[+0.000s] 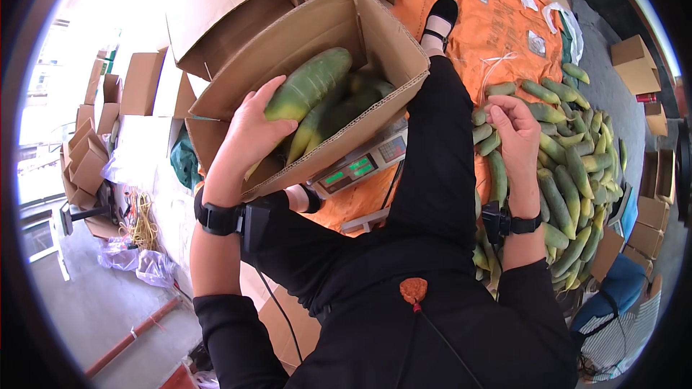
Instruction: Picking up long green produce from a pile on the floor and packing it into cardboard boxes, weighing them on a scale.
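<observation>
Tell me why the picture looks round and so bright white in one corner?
Head view: the fisheye lens bends straight edges, so the cardboard box curves and a black rim rings the picture; daylight washes out the upper left to white; the left hand on the green gourd is slightly blurred; the right hand above the gourd pile looks sharper.

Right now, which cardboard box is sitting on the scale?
The open cardboard box holding green cucumbers, under the left hand. It rests on the scale; the other boxes sit empty behind it.

Large green-yellow cucumber point(308, 83) — tilted, perhaps resting on others; inside open cardboard box point(389, 43).
</observation>
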Motion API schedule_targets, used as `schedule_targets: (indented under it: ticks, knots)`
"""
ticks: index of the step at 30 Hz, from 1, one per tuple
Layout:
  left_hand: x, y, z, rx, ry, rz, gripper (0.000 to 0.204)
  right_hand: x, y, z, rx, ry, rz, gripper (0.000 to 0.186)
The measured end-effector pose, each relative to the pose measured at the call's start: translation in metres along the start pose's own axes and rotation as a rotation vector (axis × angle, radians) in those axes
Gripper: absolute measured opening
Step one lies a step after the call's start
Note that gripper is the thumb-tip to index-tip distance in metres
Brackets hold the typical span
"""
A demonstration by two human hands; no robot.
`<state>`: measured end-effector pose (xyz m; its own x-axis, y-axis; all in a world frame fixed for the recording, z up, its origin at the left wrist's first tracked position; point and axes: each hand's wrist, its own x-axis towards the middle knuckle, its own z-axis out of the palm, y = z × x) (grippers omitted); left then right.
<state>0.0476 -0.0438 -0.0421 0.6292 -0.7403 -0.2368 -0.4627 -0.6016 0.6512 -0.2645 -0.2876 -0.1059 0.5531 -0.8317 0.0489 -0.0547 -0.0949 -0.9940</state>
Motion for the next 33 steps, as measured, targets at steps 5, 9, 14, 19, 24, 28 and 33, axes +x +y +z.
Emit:
schedule_targets:
  ticks: [5,9,14,19,24,28,33]
  knots:
    - [0.008,0.0,0.002,0.083,-0.043,-0.001,0.068,-0.002,0.008,-0.003,0.002,-0.004,0.018,0.017]
    - [-0.008,0.02,-0.017,0.027,0.086,0.083,0.054,-0.001,0.013,0.001,0.011,-0.002,0.04,0.017]
    - [-0.045,0.021,-0.014,-0.146,0.322,0.085,0.035,-0.004,0.015,0.001,0.015,-0.002,0.032,0.017]
    - [-0.076,0.01,-0.001,0.009,0.473,0.127,0.028,-0.008,0.024,-0.007,-0.007,0.005,0.068,0.016]
    - [-0.089,0.008,0.013,0.012,0.549,0.104,0.022,-0.014,0.025,-0.005,-0.005,0.002,0.08,0.016]
    - [-0.091,0.007,0.017,0.018,0.558,0.113,0.021,-0.015,0.027,-0.006,0.014,0.011,0.08,0.016]
    - [-0.09,0.011,0.024,-0.016,0.548,0.117,0.02,-0.015,0.025,-0.009,-0.006,0.012,0.094,0.016]
